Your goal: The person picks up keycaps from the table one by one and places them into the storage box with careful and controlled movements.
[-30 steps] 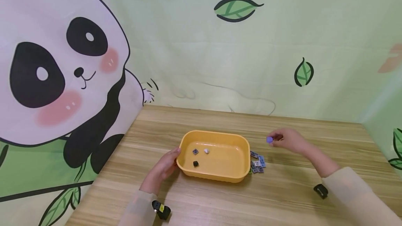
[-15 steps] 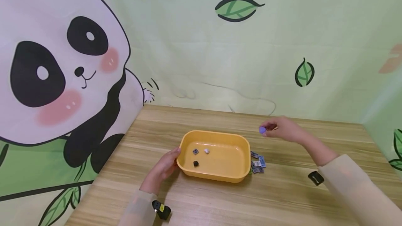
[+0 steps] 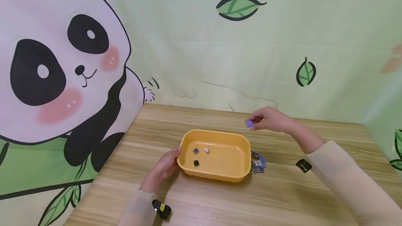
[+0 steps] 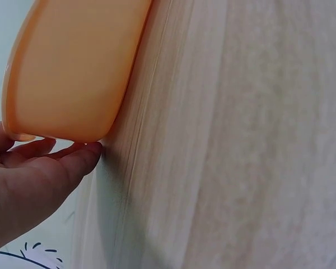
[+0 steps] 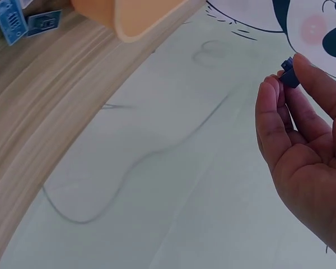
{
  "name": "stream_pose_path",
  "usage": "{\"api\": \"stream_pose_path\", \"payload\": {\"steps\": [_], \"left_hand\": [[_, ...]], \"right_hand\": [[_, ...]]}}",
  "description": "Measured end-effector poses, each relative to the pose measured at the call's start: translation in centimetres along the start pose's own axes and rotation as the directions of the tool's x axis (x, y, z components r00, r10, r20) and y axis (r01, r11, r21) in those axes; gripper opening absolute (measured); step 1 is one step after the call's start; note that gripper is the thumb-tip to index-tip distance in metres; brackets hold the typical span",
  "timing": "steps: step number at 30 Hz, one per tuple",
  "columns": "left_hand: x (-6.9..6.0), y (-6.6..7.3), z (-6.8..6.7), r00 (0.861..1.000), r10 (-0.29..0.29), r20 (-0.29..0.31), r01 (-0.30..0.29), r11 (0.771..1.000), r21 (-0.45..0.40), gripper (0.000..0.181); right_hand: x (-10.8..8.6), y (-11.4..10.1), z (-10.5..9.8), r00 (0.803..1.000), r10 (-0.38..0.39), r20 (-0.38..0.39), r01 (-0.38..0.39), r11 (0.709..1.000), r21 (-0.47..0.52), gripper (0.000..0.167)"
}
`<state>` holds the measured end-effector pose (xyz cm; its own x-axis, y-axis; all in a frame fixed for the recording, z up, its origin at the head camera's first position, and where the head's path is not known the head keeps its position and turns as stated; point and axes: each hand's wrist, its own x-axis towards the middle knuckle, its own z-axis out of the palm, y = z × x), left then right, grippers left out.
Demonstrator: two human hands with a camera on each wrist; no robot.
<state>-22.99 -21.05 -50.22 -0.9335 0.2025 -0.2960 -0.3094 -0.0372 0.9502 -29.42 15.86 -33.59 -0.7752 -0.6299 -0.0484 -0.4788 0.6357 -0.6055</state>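
Note:
My right hand (image 3: 269, 119) pinches a small violet-blue building brick (image 3: 249, 123) between thumb and fingertips, above the table behind the tub's back right corner. In the right wrist view the brick (image 5: 290, 76) looks dark blue, with a stud-like bump on top. My left hand (image 3: 164, 165) holds the left end of a yellow plastic tub (image 3: 216, 175). In the left wrist view its fingers (image 4: 73, 159) lie against the tub's outer end wall, with the thumb at the rim. Inside the tub are a grey square piece (image 3: 196, 151), a white piece (image 3: 207, 150) and a black piece (image 3: 196, 163).
Several flat grey, blue and white building pieces (image 3: 258, 163) lie on the wooden table (image 3: 216, 203) against the tub's right side. A green cloth backdrop (image 3: 194, 51) with a panda and leaves stands behind the table. Black wrist cameras (image 3: 162, 209) are worn on both arms.
My right hand has moved left and toward the backdrop, carrying the brick closer to the tub. My left hand, the tub and the pieces in it have stayed in place.

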Motion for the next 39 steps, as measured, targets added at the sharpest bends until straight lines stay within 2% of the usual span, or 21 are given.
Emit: {"api": "stream_pose_path", "payload": {"steps": [11, 22, 29, 39], "left_hand": [[0.1, 0.0, -0.1, 1.0, -0.006, -0.011, 0.006, 1.0, -0.004, 0.056], [0.0, -0.1, -0.1, 1.0, -0.014, -0.004, 0.014, 1.0, 0.008, 0.056], [0.1, -0.1, -0.1, 1.0, -0.009, 0.006, 0.009, 1.0, -0.001, 0.056], [-0.1, 0.0, -0.1, 1.0, -0.004, 0.005, 0.004, 1.0, 0.003, 0.055]], "right_hand": [[2.4, -2.2, -0.2, 0.999, -0.018, 0.044, 0.017, 1.0, 0.009, 0.027], [5.3, -3.2, 0.1, 0.993, -0.04, 0.115, 0.034, 0.998, 0.055, 0.027], [6.8, -4.3, 0.5, 0.988, -0.052, 0.146, 0.048, 0.998, 0.03, 0.026], [9.2, -5.1, 1.9, 0.967, -0.031, 0.253, 0.027, 0.999, 0.02, 0.028]]}}
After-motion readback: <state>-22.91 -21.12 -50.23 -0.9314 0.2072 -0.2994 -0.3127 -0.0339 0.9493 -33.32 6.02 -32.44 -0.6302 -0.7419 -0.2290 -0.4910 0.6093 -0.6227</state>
